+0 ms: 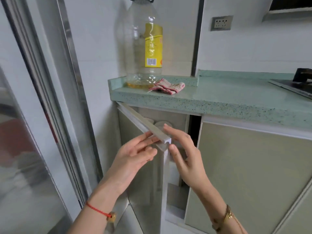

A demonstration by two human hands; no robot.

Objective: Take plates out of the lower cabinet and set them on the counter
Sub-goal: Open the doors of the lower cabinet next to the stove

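Both slack-fingered, holding nothing, left hand (135, 154) and right hand (184, 156) flank the cabinet door (146, 191) corner, which screens blurry round rims (161, 123); bottle (140, 48), cloth (167, 87) on far counter (219, 98).

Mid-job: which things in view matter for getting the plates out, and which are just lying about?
Job: grey-green lower cabinet door, ajar; left hand and right hand at its top corner; pale round shapes inside, maybe plates; green speckled counter.
Lying about: clear plastic oil bottle with yellow label; crumpled pink-striped cloth; grey wall socket.
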